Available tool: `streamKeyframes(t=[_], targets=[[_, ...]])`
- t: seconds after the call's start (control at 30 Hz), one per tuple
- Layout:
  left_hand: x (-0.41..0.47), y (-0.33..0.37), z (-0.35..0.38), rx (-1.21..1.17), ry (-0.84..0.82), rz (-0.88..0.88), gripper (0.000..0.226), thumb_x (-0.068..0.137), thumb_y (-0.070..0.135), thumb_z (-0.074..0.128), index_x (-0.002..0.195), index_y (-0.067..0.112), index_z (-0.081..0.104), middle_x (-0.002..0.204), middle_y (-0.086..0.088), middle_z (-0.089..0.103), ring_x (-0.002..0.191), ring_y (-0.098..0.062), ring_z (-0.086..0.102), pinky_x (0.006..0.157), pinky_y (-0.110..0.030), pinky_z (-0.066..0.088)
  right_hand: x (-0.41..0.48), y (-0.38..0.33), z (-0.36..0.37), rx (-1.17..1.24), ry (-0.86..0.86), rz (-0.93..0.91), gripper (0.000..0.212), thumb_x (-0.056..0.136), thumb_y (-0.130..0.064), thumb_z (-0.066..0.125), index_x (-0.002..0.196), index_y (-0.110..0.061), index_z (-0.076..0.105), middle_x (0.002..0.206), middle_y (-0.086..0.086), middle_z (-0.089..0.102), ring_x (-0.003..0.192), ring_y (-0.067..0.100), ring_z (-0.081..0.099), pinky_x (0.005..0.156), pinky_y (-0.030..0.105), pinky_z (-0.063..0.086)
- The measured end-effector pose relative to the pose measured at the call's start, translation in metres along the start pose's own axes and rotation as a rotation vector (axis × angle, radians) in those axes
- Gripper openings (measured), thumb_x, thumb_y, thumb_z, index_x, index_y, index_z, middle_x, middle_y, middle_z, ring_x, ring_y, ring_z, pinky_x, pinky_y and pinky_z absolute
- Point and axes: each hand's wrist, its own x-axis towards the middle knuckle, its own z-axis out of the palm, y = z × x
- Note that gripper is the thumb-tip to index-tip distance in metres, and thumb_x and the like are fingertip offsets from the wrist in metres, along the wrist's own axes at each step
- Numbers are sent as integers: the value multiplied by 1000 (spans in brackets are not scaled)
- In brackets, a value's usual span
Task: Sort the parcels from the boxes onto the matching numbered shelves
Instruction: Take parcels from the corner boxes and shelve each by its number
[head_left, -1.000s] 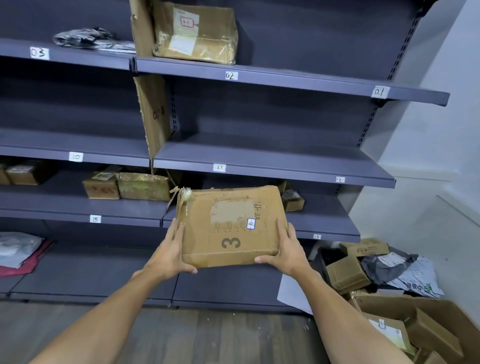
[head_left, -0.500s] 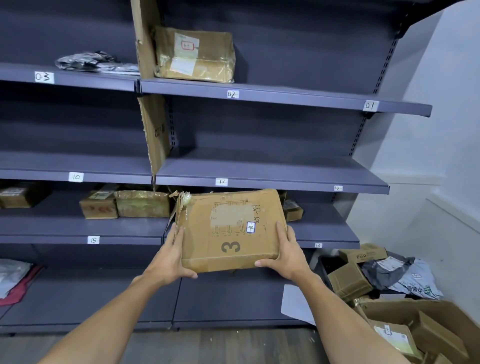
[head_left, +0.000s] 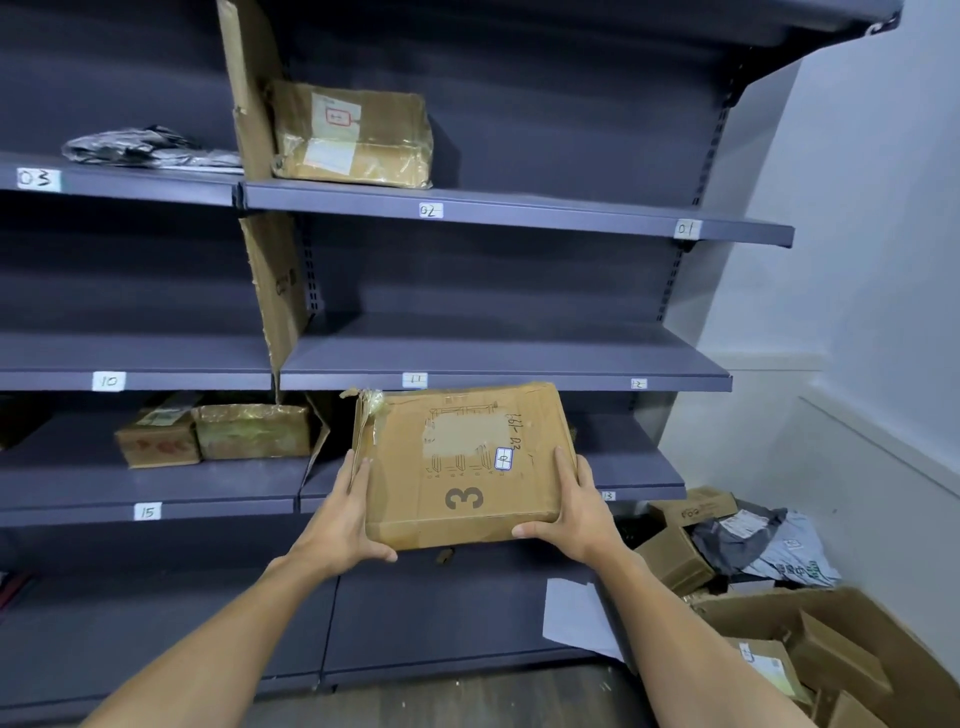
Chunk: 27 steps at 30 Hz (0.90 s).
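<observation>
Two hands hold one flat brown corrugated-cardboard parcel (head_left: 462, 467), printed with a large "3", in the air in front of the dark blue-grey metal shelving (head_left: 498, 364), just below the edge tag "11" (head_left: 414, 380). The left hand (head_left: 337, 525) clamps the left side and the right hand (head_left: 579, 512) clamps the right side. On each, the fingers (head_left: 356, 467) run up along the side edge while the thumb hooks over the near lower edge, so the parcel sits pinched between both palms. Judging by its thin profile, the parcel is probably light and fairly stiff. The torn, taped top-left corner (head_left: 371, 402) looks weak, so grip the sound side edges instead. The small white sticker (head_left: 503, 458) cannot be read reliably.
</observation>
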Motion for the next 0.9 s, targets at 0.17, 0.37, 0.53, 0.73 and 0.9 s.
streamKeyframes(t=[0.17, 0.37, 0.53, 0.73, 0.9], targets=[[-22, -12, -13, 20, 62, -99, 144, 63, 44, 92, 158, 15, -13, 161, 6, -30, 153, -20, 10, 116, -33, 29, 17, -18, 12, 18, -75, -82, 139, 64, -57, 88, 159, -26, -7, 164, -1, -4, 141, 27, 33, 111, 42, 40], [-63, -42, -36, 47, 137, -247, 147, 61, 47, 92, 158, 15, -12, 162, 6, -29, 153, -21, 11, 120, -36, 27, 36, -59, 45, 40, -158, -226, 139, 61, -59, 88, 159, -25, -4, 160, -3, 3, 134, 26, 39, 106, 43, 44], [-93, -73, -62, 70, 194, -297, 146, 60, 48, 92, 158, 14, -10, 163, 3, -27, 153, -23, 11, 120, -36, 27, 39, -102, 69, 53, -215, -294, 138, 61, -60, 87, 158, -29, -5, 160, -5, 2, 133, 25, 39, 107, 46, 44], [-116, -135, -102, 48, 260, -286, 147, 59, 49, 92, 158, 16, -11, 162, 8, -26, 152, -20, 12, 119, -34, 27, 38, -171, 101, 57, -225, -341, 139, 61, -60, 88, 159, -29, -6, 162, -7, -2, 135, 25, 38, 106, 43, 44], [-127, -206, -155, 69, 292, -271, 148, 57, 50, 93, 159, 18, -10, 162, 10, -25, 152, -19, 11, 118, -34, 28, 34, -248, 144, 66, -207, -331, 139, 62, -60, 88, 158, -31, -9, 163, -9, -7, 139, 24, 34, 109, 43, 42]])
